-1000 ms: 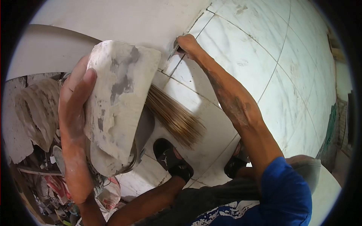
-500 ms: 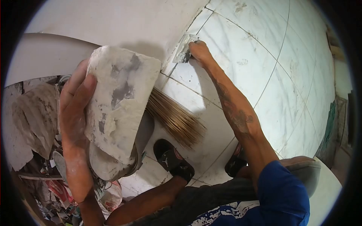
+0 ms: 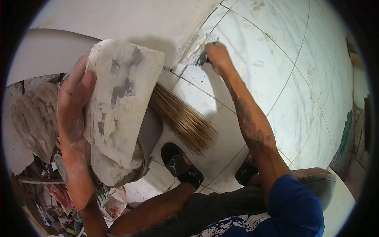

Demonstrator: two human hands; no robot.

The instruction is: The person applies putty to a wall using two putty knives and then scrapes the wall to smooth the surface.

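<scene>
My left hand [image 3: 74, 93] grips the left edge of a flat board [image 3: 120, 98] smeared with pale paste and grey patches. Under the board sits a paste-stained container [image 3: 112, 172]. My right hand [image 3: 219, 57] is closed on a scraper [image 3: 200, 55], whose blade lies at the joint between the wall and the marbled floor tiles. White paste [image 3: 197, 42] shows at the blade and along that joint. Most of the scraper's handle is hidden by my fingers.
A bristle broom [image 3: 183, 120] lies right of the board. Two black slippers [image 3: 179, 162] are on the tiled floor [image 3: 272, 79]. Cluttered debris [image 3: 65, 205] and a dirty cloth [image 3: 35, 118] fill the left side. The pale wall [image 3: 118, 19] rises at the top.
My right hand and the scraper have shifted slightly right in view. My left hand and the board have moved a little left and up.
</scene>
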